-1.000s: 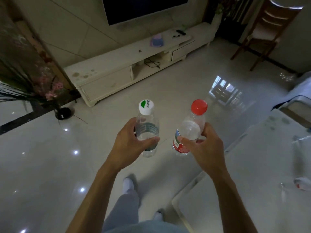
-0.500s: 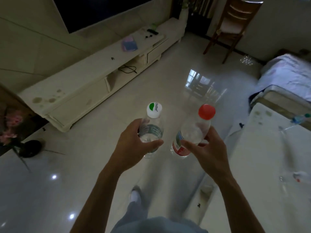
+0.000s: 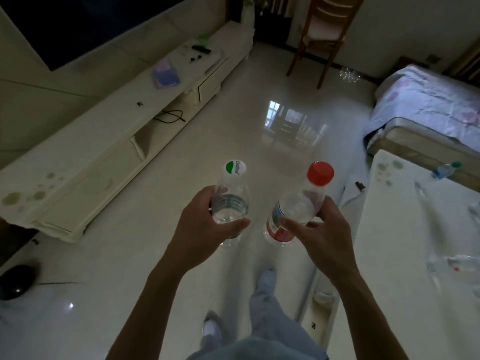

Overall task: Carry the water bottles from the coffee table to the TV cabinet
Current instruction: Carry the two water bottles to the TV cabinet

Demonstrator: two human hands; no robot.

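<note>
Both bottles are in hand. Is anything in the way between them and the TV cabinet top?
Nothing visible. Only bare shiny floor lies between the white-capped bottle in the left hand, the red-capped bottle in the right hand, and the TV cabinet. On its top, a purple cloth sits farther along.

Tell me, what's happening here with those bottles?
A person is standing on the floor, holding one water bottle in each hand: the left hand grips the white-capped bottle, the right hand the red-capped bottle. Neither has reached the TV cabinet yet. A third bottle lies at the coffee table's far edge.
</note>
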